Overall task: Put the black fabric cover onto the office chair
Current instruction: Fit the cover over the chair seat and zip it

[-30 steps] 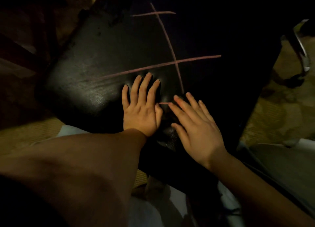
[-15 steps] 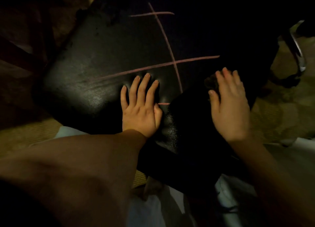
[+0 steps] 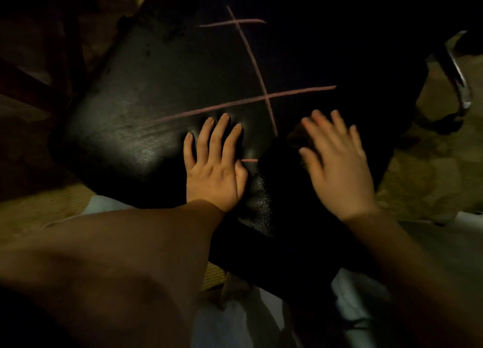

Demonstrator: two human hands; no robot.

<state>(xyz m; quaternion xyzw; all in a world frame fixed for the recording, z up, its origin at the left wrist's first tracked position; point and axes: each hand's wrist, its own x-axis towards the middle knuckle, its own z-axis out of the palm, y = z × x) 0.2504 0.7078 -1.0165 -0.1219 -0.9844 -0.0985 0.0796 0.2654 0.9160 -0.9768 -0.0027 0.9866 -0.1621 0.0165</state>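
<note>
Our left hand lies flat on the office chair, right hand spread on the black fabric cover: soft, limp, we'd grip its edge.

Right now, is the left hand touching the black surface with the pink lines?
Touching. The head view shows the left hand flat on the black surface, fingertips pressing dents into it.

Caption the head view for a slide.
Left hand presses the black fabric cover; blurred right hand open beside it.
</note>
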